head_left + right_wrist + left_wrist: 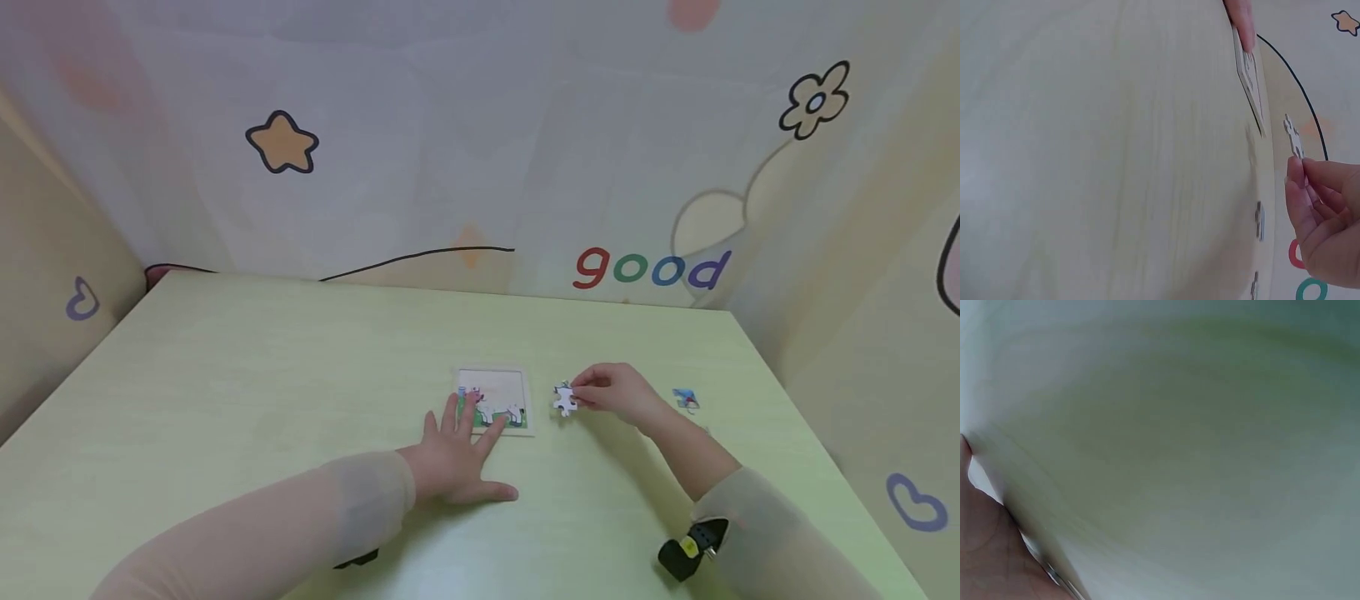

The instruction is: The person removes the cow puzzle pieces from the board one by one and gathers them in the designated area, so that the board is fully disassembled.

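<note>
A small jigsaw puzzle board (491,383) with a pale frame lies on the table, its lower part filled with a white animal on green. Over its lower left part my left hand (453,467) rests with straight, spread fingers and the thumb out to the right. To the right of the board, my right hand (615,393) pinches a white jigsaw piece (565,400) between thumb and fingertips. The right wrist view shows this jigsaw piece (1293,135) held up edge-on, above the table. Only part of my left hand (988,550) enters the left wrist view.
A blue printed jigsaw piece (686,399) lies right of my right hand. Loose pieces (1260,220) also show along the table in the right wrist view. The pale green table (247,383) is bordered by printed cloth walls (405,150) at the back and sides.
</note>
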The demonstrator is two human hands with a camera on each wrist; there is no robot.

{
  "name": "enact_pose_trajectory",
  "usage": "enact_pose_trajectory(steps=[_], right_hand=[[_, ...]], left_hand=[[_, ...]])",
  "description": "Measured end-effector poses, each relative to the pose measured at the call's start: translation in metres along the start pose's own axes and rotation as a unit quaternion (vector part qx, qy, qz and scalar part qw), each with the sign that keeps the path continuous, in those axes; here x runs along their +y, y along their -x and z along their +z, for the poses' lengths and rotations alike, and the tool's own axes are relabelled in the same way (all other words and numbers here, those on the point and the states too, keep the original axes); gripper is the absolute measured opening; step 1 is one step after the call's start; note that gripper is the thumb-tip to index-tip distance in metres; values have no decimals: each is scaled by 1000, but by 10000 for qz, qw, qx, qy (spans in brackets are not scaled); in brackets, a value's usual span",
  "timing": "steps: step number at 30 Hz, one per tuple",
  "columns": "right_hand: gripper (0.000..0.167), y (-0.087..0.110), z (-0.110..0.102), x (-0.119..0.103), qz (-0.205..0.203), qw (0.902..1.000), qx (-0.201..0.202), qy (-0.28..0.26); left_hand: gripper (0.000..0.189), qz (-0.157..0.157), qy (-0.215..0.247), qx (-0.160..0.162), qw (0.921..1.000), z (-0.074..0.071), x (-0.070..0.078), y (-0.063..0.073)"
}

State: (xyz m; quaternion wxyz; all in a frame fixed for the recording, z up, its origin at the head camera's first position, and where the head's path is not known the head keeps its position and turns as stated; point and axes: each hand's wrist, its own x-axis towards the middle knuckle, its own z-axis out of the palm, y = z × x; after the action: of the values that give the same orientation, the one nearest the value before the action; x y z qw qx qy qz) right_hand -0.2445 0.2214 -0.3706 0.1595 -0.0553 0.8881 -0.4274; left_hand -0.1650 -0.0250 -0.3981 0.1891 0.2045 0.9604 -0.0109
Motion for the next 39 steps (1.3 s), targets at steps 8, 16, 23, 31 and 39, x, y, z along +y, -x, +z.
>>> enact_pose_trajectory(steps=[8,16,23,31,39], right_hand=[[23,16,-24,24,228,9996,95,-142],[20,29,-34,37,198,9994,142,234],[15,38,-46,46,107,9956,156,920],[14,41,-55,53,152,9925,156,1203],[10,45,-58,55,31,9871,220,1585]], left_hand=[[95,-2,-34,0,10000,-1,0,3],[94,121,285,-13,9995,-1,-4,3],[88,371,493,21,9981,-9,-9,13],[86,405,587,164,9973,-11,-20,17],[87,488,282,123,9983,-5,-27,22]])
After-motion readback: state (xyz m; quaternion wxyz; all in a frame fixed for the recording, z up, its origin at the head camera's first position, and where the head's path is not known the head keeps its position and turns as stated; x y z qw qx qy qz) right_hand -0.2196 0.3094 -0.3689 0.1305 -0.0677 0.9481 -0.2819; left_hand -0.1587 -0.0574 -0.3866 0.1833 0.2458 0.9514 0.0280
